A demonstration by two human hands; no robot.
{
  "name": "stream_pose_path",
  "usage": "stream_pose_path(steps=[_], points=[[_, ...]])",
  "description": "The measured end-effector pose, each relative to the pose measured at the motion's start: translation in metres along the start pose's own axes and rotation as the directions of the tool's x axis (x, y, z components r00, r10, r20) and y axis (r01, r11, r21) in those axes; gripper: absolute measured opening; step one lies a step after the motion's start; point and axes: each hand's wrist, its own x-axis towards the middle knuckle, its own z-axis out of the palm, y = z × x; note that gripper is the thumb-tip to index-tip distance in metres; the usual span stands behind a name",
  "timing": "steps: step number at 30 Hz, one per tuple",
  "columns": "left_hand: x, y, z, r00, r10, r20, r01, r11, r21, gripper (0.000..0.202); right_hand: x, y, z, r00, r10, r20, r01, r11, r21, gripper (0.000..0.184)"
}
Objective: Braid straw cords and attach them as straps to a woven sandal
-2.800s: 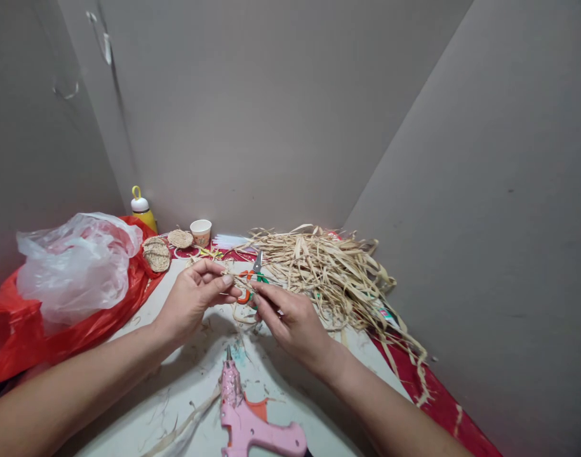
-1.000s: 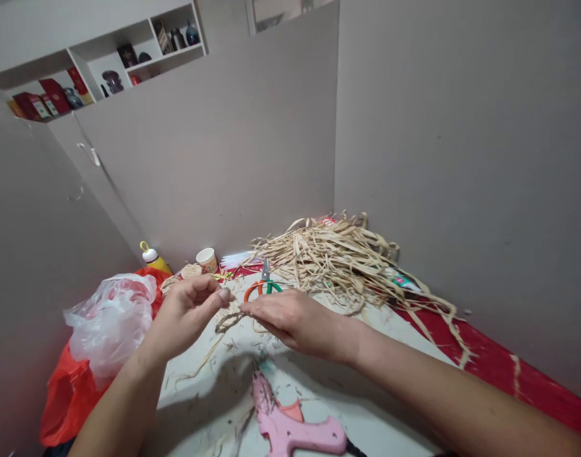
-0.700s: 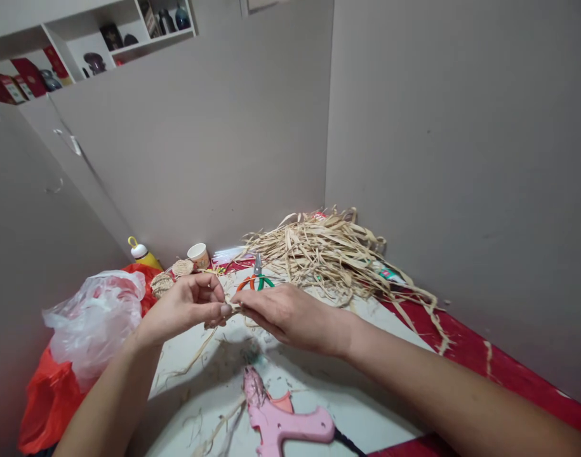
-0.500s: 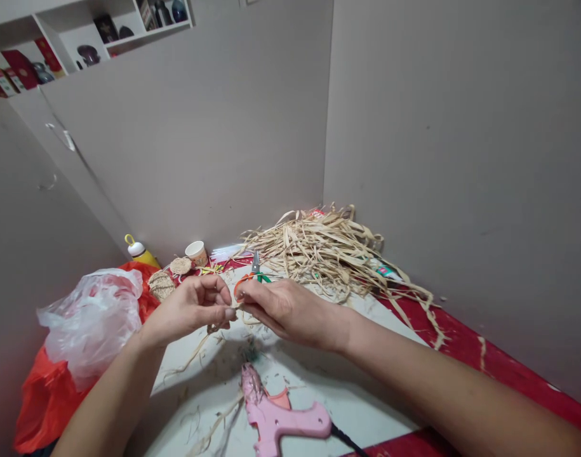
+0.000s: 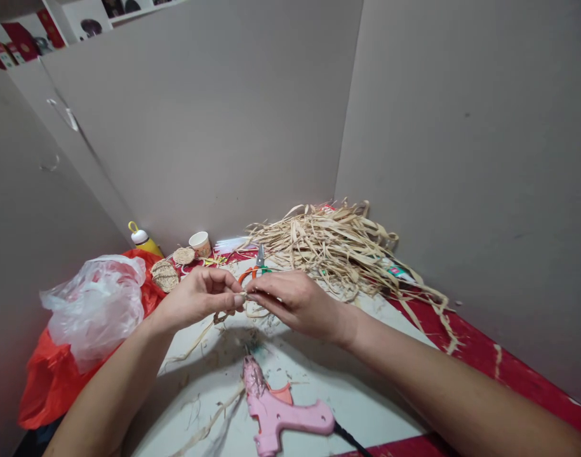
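Both hands meet above the middle of the white board (image 5: 366,381). My left hand (image 5: 202,295) pinches a small piece of raffia work (image 5: 222,316) between thumb and fingers; part of it, a narrow braided-looking loop, hangs below the fingertips. My right hand (image 5: 297,303) is closed at the same spot, its thumb and forefinger pinching the raffia close to the left fingertips. The fingers hide most of the piece. A raffia strand (image 5: 192,348) trails down to the left. Right behind the hands lie scissors (image 5: 260,259) with orange and green handles.
A pink glue gun (image 5: 290,416) with a black cord lies in front. Behind is a heap of raffia (image 5: 319,244). To the left are plastic bags (image 5: 97,311), woven discs (image 5: 165,275), a paper cup (image 5: 200,244) and a yellow bottle (image 5: 146,242). Grey walls (image 5: 214,127) enclose the table.
The view has tilted down and shifted slightly left. My right fingers have closed in on the left fingertips at the raffia; both hands keep their pinch.
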Motion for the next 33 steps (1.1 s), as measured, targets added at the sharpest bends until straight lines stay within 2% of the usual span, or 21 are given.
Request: stream_pose_path(steps=[3,8,12,16,19,21,24,26,28,30,31,33], points=[[0.002,-0.001,-0.001,1.0,-0.004,0.004,0.004,1.0,0.016,0.027,0.001,-0.001,0.0,0.998,0.062,0.001,-0.062,0.995,0.081,0.018],[0.005,-0.005,-0.003,0.999,0.009,-0.033,-0.01,0.999,-0.041,0.028,0.002,-0.002,0.001,0.95,0.31,0.028,-0.306,0.916,0.258,0.012],[0.007,-0.009,-0.004,1.0,0.011,0.004,-0.011,0.997,-0.08,0.026,0.003,-0.001,0.001,0.913,0.401,0.071,-0.389,0.806,0.446,0.026],[0.01,-0.013,-0.004,1.0,0.01,0.001,-0.01,0.989,-0.149,0.025,0.002,0.001,-0.003,0.85,0.492,0.189,-0.503,0.649,0.571,0.04],[0.012,-0.014,-0.005,0.999,0.016,-0.029,-0.022,0.975,-0.22,0.024,0.002,0.005,-0.005,0.827,0.527,0.197,-0.5,0.528,0.686,0.038],[0.013,-0.014,-0.007,0.998,0.028,-0.049,-0.038,0.971,-0.234,0.023,0.002,0.008,-0.003,0.813,0.561,0.155,-0.487,0.509,0.71,0.032],[0.014,-0.015,-0.007,0.997,0.043,-0.059,-0.055,0.97,-0.235,0.021,0.002,0.009,0.003,0.779,0.62,0.09,-0.522,0.562,0.641,0.027],[0.015,-0.016,-0.007,0.997,0.048,-0.056,-0.06,0.973,-0.225,0.02,0.001,0.009,0.006,0.778,0.626,0.049,-0.535,0.619,0.576,0.026],[0.016,-0.019,-0.005,0.998,0.043,-0.034,-0.049,0.979,-0.199,0.019,-0.001,0.009,0.008,0.828,0.56,-0.015,-0.494,0.742,0.453,0.027],[0.018,-0.023,-0.002,1.0,0.025,-0.01,-0.027,0.984,-0.178,0.02,-0.003,0.01,0.008,0.924,0.381,-0.04,-0.364,0.906,0.214,0.024],[0.019,-0.024,-0.001,1.0,0.012,0.002,-0.012,0.985,-0.172,0.02,-0.004,0.011,0.007,0.962,0.273,-0.017,-0.271,0.96,0.074,0.02],[0.021,-0.026,0.001,1.0,-0.013,0.028,0.018,0.986,-0.164,0.019,-0.006,0.012,0.005,0.991,0.109,0.071,-0.098,0.985,-0.14,0.015]])
